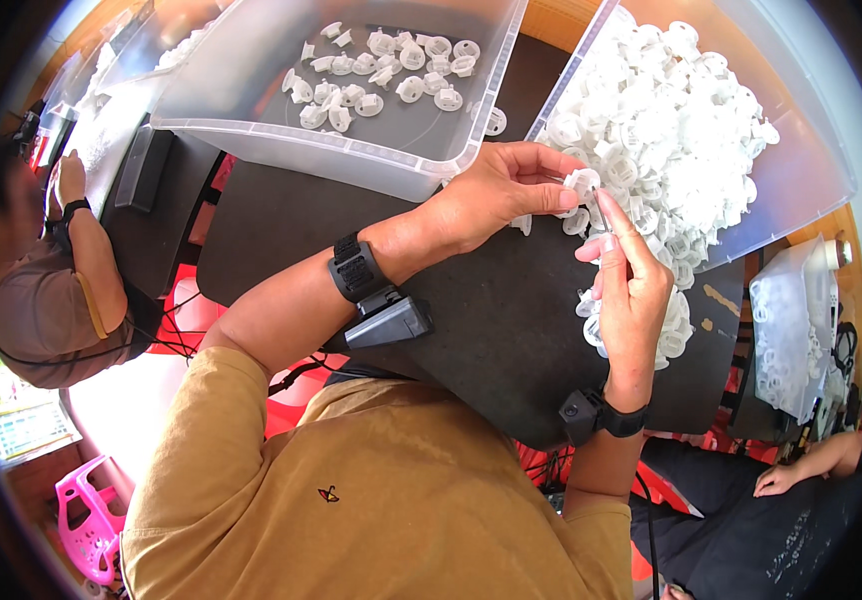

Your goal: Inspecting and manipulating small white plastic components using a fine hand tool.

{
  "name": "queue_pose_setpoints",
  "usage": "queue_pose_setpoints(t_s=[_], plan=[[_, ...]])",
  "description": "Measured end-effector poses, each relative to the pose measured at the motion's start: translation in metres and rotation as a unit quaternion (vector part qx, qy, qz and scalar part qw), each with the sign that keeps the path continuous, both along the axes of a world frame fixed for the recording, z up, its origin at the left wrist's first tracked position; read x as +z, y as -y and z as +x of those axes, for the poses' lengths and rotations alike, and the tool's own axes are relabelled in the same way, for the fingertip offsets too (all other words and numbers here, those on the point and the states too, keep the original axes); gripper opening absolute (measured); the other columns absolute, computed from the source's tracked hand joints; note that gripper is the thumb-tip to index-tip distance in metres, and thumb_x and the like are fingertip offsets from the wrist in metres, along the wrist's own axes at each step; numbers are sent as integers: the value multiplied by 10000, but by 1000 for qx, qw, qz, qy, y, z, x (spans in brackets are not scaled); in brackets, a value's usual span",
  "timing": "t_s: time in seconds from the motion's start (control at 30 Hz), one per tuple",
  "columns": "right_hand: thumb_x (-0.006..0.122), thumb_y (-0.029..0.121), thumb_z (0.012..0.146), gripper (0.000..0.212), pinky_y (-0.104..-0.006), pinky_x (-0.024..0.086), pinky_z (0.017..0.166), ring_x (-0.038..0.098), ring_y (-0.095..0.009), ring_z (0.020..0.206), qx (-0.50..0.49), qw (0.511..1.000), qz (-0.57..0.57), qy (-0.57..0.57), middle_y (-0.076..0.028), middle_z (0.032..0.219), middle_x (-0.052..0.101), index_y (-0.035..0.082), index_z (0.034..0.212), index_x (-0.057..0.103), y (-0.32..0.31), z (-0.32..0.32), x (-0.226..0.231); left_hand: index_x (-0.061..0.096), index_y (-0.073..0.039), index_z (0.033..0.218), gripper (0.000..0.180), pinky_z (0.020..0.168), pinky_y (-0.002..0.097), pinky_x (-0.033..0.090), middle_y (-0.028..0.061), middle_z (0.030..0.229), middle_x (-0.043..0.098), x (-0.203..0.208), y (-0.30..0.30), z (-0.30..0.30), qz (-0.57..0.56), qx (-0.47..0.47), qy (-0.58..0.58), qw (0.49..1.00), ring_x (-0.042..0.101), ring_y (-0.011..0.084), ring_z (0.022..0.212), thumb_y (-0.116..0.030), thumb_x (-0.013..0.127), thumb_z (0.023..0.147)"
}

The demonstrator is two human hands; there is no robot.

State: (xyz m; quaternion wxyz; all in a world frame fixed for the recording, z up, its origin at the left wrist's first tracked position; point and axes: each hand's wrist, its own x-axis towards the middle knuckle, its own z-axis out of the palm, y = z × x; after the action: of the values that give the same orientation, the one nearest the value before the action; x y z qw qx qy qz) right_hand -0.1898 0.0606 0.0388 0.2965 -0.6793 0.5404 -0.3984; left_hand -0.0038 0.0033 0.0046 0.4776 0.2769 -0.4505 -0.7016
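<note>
Our left hand (pixel 496 198) pinches a white part (pixel 582 181) above the tabletop (pixel 481 330), near the pile (pixel 661 130); our right hand (pixel 633 280) grips a slim tool (pixel 604 215) beside it. We'd best hold the part steady and guide the tool lightly, clear of our fingertips (pixel 562 199).

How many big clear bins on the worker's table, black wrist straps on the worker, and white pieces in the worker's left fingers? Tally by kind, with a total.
Big clear bins: 2
Black wrist straps: 2
White piece in left fingers: 1
Total: 5
</note>
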Motion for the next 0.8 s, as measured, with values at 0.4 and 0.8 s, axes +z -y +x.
queue_pose_setpoints(t_s=[0.4,0.8], plan=[[471,-40,934,428,-250,422,483,471,-65,484,-3,998,-47,-36,-46,676,607,120,1309,601,3,-2,-10,617,15,1174,339,896,260,519,83,1062,679,1,-1,-1,-33,17,69,997,643,122,975,-45,715,855],[471,-41,929,418,-248,430,519,498,-77,530,-12,998,-49,-45,-45,668,592,107,1294,612,0,0,-5,621,18,1161,325,903,261,517,83,1064,682,1,-3,-3,-46,35,67,996,644,119,984,-57,714,859]])
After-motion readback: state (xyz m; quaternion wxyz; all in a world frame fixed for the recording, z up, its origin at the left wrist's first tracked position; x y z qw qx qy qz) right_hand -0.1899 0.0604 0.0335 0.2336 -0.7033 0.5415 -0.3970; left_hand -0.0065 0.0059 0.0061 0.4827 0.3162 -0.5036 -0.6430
